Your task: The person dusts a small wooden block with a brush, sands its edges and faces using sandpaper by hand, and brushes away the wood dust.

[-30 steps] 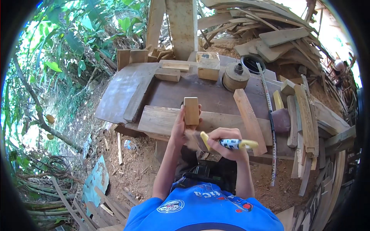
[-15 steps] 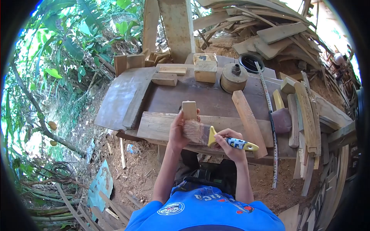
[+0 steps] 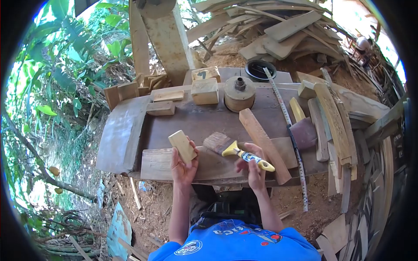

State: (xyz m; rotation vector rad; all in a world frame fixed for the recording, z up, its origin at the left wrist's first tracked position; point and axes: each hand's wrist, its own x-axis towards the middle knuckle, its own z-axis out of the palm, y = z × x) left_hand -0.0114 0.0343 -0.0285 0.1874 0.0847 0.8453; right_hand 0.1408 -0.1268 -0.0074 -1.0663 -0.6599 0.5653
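Observation:
My left hand [image 3: 185,167] is closed around a small pale wooden block [image 3: 182,146], held tilted over the near edge of the bench. In my right hand [image 3: 254,167] is a wide paintbrush [image 3: 230,149] with a yellow and patterned handle. Its bristles point up and to the left, apart from the block. Beneath both hands lies a long flat board [image 3: 209,167]. A reddish wooden strip [image 3: 264,145] rests at a slant just right of the brush.
A round wooden drum with a metal spindle [image 3: 239,92] stands on the dark bench [image 3: 191,124]. Wood blocks [image 3: 204,92] sit left of it, a black bowl [image 3: 260,70] behind. A measuring tape [image 3: 287,117] and stacked offcuts [image 3: 333,126] lie to the right.
The brush has come away from the wooden block, and my hands are farther apart. The block now leans left. The whole view has shifted, moving the bench leftward in it.

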